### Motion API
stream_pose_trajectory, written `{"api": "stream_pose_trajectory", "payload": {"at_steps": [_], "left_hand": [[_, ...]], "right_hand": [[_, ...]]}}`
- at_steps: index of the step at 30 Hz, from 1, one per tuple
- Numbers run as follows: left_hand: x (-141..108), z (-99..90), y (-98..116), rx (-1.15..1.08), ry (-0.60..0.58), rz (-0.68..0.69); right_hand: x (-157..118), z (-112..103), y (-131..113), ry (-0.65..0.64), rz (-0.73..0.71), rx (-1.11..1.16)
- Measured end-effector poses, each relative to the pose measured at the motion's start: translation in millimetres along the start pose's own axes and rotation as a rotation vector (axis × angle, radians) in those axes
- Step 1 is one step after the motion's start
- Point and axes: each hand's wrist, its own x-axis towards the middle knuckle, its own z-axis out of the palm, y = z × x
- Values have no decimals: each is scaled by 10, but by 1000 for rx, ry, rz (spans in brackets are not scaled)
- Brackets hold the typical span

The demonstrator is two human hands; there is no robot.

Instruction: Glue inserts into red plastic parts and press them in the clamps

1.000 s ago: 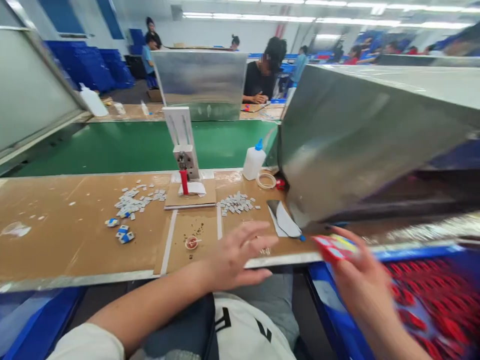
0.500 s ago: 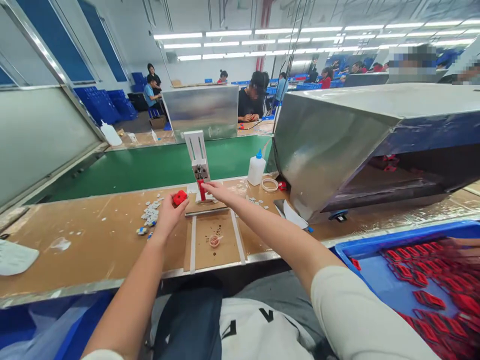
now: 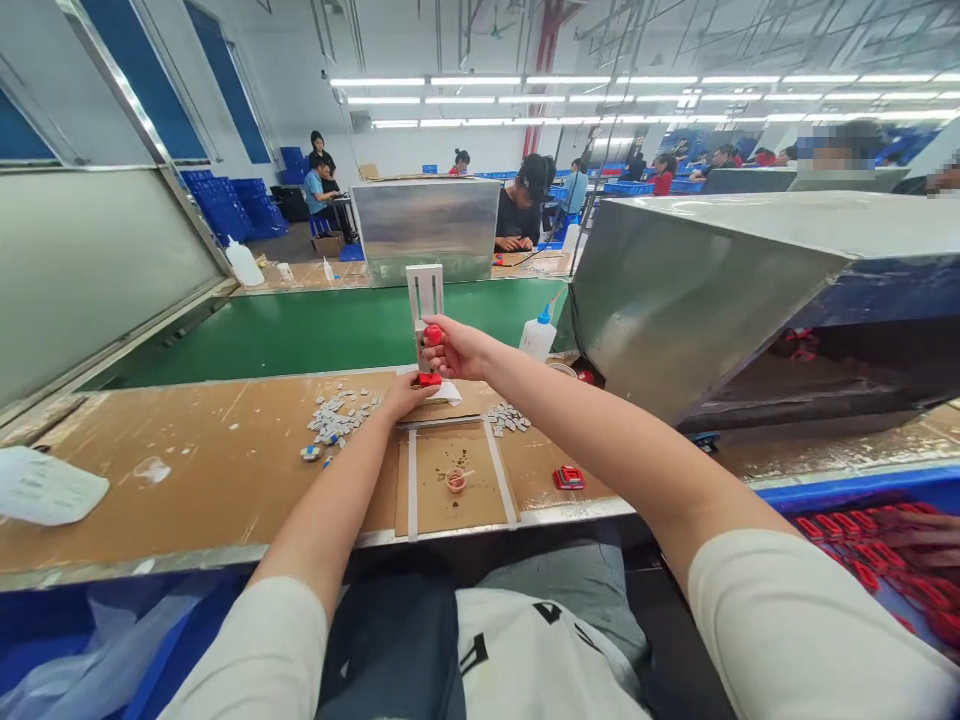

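Hands (image 3: 405,393) (image 3: 461,348) clasp a red piece (image 3: 430,379) (left) and red handle (image 3: 433,335) (right), shirt lettering (image 3: 477,653) illegible.

Both arms (image 3: 600,445) were out front, right one slanted inward. Right hand (image 3: 457,348) was curled fist-like, kinda just above left hand (image 3: 401,396), which gripped too.

There are 2 grey heaps (image 3: 328,418) (image 3: 507,418), 1 press (image 3: 426,288), 1 dish (image 3: 455,481).

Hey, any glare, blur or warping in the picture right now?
All from the head view: ceiling lights glare in rows overhead, the metal hood has a dull sheen, wide-angle stretch seems to swell the right sleeve, and the left hand and right hand look fairly sharp.
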Motion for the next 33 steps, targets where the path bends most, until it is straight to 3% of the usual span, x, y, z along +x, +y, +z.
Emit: {"api": "stream_pose_trajectory", "payload": {"at_steps": [5,13,24,28,33], "left_hand": [[79,93,-77,-41,-8,10],[80,165,-134,-110,-5,77],[76,175,-193,-84,22,77],[55,175,-182,-84,32,63],[29,145,-101,-75,19,66]], "right_hand": [[-156,-11,69,27,83,87],[-210,-110,300,77,2,-63],[-50,-366,855,-37,-145,-314],[52,-468,972,2,-225,-581],[267,-411,1023,252,-331,-1127]]}}
